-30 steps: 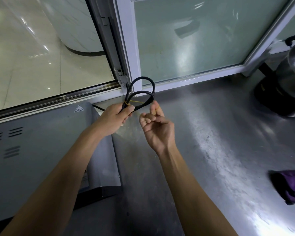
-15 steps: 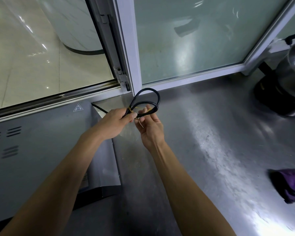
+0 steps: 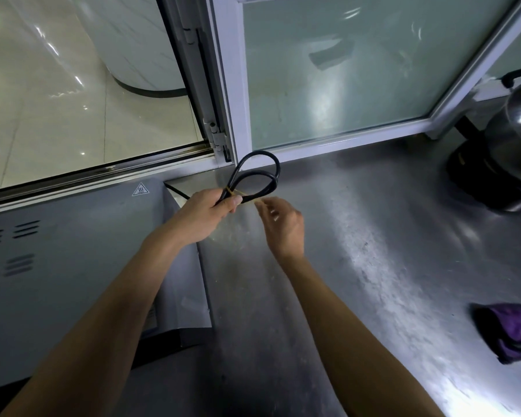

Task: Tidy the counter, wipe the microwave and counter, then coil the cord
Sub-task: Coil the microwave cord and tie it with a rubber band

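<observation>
Left hand (image 3: 206,210) grips looped black cord (image 3: 259,179) above the desk (image 3: 373,266), beside the microwave (image 3: 73,251) | right hand (image 3: 280,222) pinches a yellow band (image 3: 242,192) on the cord, fingers blurred | purple cloth (image 3: 515,329) at right

hands: 2, left hand (image 3: 203,213), right hand (image 3: 283,225) | cord (image 3: 254,179): 1, looped, centre far | yellow band (image 3: 238,191): 1 | microwave (image 3: 57,251): 1, left | purple cloth (image 3: 515,332): 1, right near | kettle (image 3: 512,145): 1, right far | counter (image 3: 358,251): 1
</observation>
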### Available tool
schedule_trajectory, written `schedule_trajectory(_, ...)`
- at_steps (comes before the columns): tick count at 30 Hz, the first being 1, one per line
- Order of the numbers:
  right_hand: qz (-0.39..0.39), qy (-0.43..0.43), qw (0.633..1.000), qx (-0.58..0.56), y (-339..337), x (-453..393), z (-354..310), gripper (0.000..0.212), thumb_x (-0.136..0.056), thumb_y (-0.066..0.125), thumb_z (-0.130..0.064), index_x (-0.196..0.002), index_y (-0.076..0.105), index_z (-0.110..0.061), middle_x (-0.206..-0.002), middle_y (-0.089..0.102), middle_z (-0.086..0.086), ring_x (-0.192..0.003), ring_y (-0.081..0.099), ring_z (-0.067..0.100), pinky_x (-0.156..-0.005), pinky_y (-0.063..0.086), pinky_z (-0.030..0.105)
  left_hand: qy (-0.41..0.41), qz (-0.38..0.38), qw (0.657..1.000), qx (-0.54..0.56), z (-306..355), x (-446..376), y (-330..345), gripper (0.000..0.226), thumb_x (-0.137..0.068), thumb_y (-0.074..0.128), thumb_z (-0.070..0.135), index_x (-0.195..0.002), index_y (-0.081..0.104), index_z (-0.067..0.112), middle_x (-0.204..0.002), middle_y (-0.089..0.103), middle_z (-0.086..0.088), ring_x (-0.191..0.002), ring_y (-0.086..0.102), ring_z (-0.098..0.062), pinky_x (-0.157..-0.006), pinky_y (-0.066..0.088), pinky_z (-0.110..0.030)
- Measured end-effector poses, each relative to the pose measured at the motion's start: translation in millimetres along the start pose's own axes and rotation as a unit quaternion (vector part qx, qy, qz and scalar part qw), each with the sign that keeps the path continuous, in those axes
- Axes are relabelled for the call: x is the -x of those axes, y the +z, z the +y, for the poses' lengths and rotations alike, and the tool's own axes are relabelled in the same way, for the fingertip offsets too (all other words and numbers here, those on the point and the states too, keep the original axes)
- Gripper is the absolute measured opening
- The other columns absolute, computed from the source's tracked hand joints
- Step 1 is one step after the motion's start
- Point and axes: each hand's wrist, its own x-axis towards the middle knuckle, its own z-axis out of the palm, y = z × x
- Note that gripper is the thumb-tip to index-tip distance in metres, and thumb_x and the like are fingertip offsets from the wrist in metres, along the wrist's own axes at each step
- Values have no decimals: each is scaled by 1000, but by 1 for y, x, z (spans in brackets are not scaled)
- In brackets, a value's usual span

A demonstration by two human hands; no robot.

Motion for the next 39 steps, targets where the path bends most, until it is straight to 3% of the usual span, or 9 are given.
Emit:
schedule_trajectory(4,2,-70,997,40,-29,6,8,28,-98,60,-39,-80,68,-18,-74,60,-5,-65,56,12,-63,50,41,-8,27,999,24,0,-5,2,35,-100,51,46,-74,58,24,-65,47,3,-58,44,-15,-59,39,-34)
schedule_trajectory(8,-4,-100,994,39,-51,15,5,28,-94,62,-34,-74,64,-14,-78,54,-5,-70,53,14,-64,48,40,-28,37,999,17,2,-7,7,39,-100,47,52,-74,56,24,-65,45,0,-56,41,-16,-59,36,-35)
schedule_trajectory(14,-18,-172,984,-44,-75,22,-37,20,-89,69,-21,-73,68,-10,-89,58,-2,-94,51,17,-79,41,23,-47,27,998,17,3,-9,7,48,-101,44,54,-81,58,13,-67,48,-1,-61,45,-17,-64,37,-35)
schedule_trajectory(22,-70,-145,966,-202,-71,14,-76,26,-92,56,-20,-70,63,-7,-86,65,-2,-99,57,24,-87,46,35,-15,35,999,36,6,-7,1,49,-98,43,61,-75,58,21,-62,52,6,-58,46,-16,-61,35,-35)
schedule_trajectory(31,-75,-4,940,-332,-65,10,-91,17,-88,55,-13,-76,67,-8,-95,68,11,-107,59,30,-93,48,44,-13,36,998,47,9,-4,-1,49,-102,41,52,-77,56,13,-64,49,-5,-58,45,-20,-58,37,-33)
schedule_trajectory(36,-93,38,926,-364,-68,9,-97,19,-87,53,-9,-75,68,-9,-92,61,28,-91,59,30,-87,44,37,-2,32,998,55,8,-4,-4,51,-101,40,56,-75,56,15,-61,48,-2,-57,45,-17,-58,37,-29)
schedule_trajectory(39,-99,31,918,-383,-70,10,-100,19,-87,52,-8,-74,63,-1,-79,59,24,-80,55,24,-80,42,32,0,29,998,58,6,-3,-5,53,-100,41,59,-76,57,14,-61,49,0,-57,46,-17,-60,35,-32)
